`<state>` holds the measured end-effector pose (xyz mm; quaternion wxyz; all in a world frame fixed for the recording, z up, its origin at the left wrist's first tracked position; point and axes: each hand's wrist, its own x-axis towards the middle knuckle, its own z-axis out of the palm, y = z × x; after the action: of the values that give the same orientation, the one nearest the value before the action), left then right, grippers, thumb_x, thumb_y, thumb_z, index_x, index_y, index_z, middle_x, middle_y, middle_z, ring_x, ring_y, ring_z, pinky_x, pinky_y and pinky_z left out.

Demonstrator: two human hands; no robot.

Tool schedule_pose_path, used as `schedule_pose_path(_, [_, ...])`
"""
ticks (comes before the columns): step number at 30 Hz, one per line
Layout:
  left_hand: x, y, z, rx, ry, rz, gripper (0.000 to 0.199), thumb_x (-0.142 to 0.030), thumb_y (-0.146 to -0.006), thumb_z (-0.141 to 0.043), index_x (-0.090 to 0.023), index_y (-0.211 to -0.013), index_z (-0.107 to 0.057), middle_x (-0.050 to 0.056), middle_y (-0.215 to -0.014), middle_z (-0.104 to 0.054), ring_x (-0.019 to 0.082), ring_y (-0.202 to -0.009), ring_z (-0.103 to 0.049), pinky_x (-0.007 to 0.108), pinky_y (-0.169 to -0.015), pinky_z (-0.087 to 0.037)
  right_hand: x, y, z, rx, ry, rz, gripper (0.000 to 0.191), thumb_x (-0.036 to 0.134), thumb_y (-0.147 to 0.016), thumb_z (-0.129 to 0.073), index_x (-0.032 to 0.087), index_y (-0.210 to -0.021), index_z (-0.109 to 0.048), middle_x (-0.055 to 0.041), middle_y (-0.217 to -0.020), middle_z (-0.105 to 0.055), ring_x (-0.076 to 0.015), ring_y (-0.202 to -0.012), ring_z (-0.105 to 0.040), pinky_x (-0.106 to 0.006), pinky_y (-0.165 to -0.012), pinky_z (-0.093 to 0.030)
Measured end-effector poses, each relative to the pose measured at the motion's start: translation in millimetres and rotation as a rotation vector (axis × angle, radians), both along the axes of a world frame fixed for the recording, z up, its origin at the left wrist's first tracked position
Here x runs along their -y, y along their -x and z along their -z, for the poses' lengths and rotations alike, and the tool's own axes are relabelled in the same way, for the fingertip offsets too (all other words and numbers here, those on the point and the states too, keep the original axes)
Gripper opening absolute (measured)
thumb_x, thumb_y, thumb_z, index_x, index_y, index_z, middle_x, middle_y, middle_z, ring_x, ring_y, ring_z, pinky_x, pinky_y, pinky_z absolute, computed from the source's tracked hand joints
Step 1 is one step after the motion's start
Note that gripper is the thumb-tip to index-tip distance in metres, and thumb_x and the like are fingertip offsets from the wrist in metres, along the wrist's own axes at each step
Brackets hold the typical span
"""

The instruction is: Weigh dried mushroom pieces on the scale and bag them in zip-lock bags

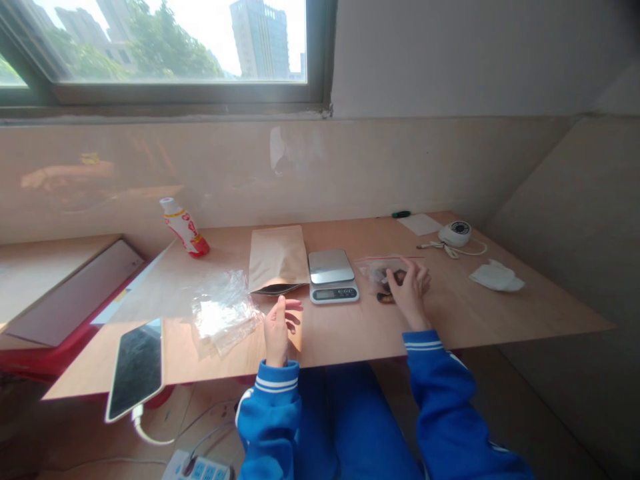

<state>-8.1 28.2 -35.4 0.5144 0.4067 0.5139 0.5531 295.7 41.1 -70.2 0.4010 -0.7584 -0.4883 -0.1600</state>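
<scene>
My left hand (281, 329) is raised at the table's front edge, fingers loosely apart and holding nothing. Just beyond it lies a brown kraft paper pouch (278, 257), its dark mouth gaping toward me. To the pouch's right sits a digital kitchen scale (333, 277) with a bare metal plate. My right hand (411, 293) reaches over a clear zip bag (373, 269) with a red seal line. Its thumb and fingers are spread around small dark brown pieces (399, 277); whether they touch them is unclear. Another dark piece (385, 298) lies at the bag's near side.
Clear plastic bags (223, 312) lie left of my left hand. A phone (137, 370) on a cable overhangs the front edge. A red-and-white bottle (185, 228) stands behind. At right are a white round device (454, 233) with its cord, a crumpled white tissue (497, 276) and paper (419, 225).
</scene>
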Motion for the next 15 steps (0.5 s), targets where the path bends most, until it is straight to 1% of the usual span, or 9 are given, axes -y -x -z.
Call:
schedule_pose_path(2, [0.0, 0.4, -0.7, -0.003, 0.011, -0.003, 0.049, -0.058, -0.077, -0.052, -0.012, -0.073, -0.067, 0.01, -0.072, -0.068, 0.01, -0.048, -0.054, 0.018, -0.038, -0.034, -7.0, 1.7, 8.3, -0.016, 0.062, -0.009, 0.042, 0.047, -0.086, -0.045, 0.018, -0.115, -0.055, -0.0202, -0.124, -0.047, -0.035, -0.111, -0.045, -0.053, -0.088, -0.038])
schedule_pose_path(4, [-0.1, 1.3, -1.3, -0.007, 0.015, -0.005, 0.049, -0.059, -0.077, -0.052, -0.012, -0.073, -0.067, 0.01, -0.074, -0.068, 0.01, -0.049, -0.054, 0.018, -0.038, -0.034, -20.2, -2.5, 10.8, -0.046, 0.106, -0.005, 0.04, 0.046, -0.087, -0.043, 0.017, -0.11, -0.057, -0.0202, -0.123, -0.048, -0.0346, -0.11, -0.045, -0.053, -0.089, -0.038])
schedule_pose_path(6, [-0.8, 3.3, -1.1, -0.024, 0.001, -0.003, 0.049, -0.058, -0.078, -0.05, -0.012, -0.077, -0.067, 0.011, -0.076, -0.068, 0.011, -0.052, -0.055, 0.018, -0.039, -0.036, -32.6, -7.8, 7.7, -0.073, 0.122, -0.032, 0.039, 0.046, -0.087, -0.042, 0.016, -0.107, -0.058, -0.0202, -0.121, -0.049, -0.0339, -0.111, -0.046, -0.053, -0.09, -0.038])
schedule_pose_path(8, [-2.4, 7.3, 0.6, -0.075, -0.046, -0.009, 0.046, -0.056, -0.079, -0.05, -0.014, -0.084, -0.067, 0.01, -0.083, -0.069, 0.014, -0.06, -0.058, 0.02, -0.043, -0.04, -36.9, -9.8, 2.4, -0.082, 0.095, -0.073, 0.039, 0.044, -0.088, -0.042, 0.015, -0.109, -0.057, -0.0202, -0.122, -0.049, -0.0331, -0.113, -0.045, -0.052, -0.093, -0.037])
schedule_pose_path(10, [-5.1, 13.3, 3.5, -0.183, -0.119, -0.041, 0.038, -0.05, -0.08, -0.051, -0.017, -0.092, -0.066, 0.01, -0.093, -0.068, 0.017, -0.074, -0.061, 0.024, -0.055, -0.048, -29.1, -6.9, -0.8, -0.07, 0.031, -0.101, 0.036, 0.041, -0.088, -0.042, 0.016, -0.11, -0.057, -0.0193, -0.123, -0.048, -0.0319, -0.115, -0.045, -0.05, -0.095, -0.037])
schedule_pose_path(12, [-9.4, 21.1, 6.6, -0.355, -0.211, -0.087, 0.03, -0.04, -0.082, -0.052, -0.019, -0.1, -0.065, 0.009, -0.104, -0.066, 0.021, -0.092, -0.061, 0.031, -0.073, -0.051, -10.4, -0.7, 1.3, -0.045, -0.007, -0.155, 0.03, 0.035, -0.088, -0.043, 0.019, -0.106, -0.059, -0.0165, -0.119, -0.05, -0.0299, -0.114, -0.046, -0.049, -0.097, -0.036])
schedule_pose_path(13, [-12.3, 25.5, 7.8, -0.458, -0.261, -0.107, 0.028, -0.035, -0.082, -0.052, -0.02, -0.103, -0.064, 0.009, -0.109, -0.064, 0.022, -0.1, -0.059, 0.035, -0.082, -0.05, 1.3, 2.5, 4.4, -0.031, 0.009, -0.201, 0.026, 0.033, -0.087, -0.044, 0.02, -0.102, -0.061, -0.015, -0.116, -0.051, -0.0291, -0.112, -0.048, -0.048, -0.097, -0.036])
schedule_pose_path(15, [-20.5, 34.3, 8.9, -0.672, -0.358, -0.123, 0.031, -0.025, -0.082, -0.05, -0.02, -0.11, -0.062, 0.01, -0.118, -0.059, 0.026, -0.114, -0.052, 0.043, -0.097, -0.042, 25.0, 7.5, 13.1, -0.015, 0.101, -0.316, 0.022, 0.03, -0.083, -0.049, 0.021, -0.097, -0.063, -0.0129, -0.11, -0.053, -0.0283, -0.107, -0.052, -0.047, -0.096, -0.039])
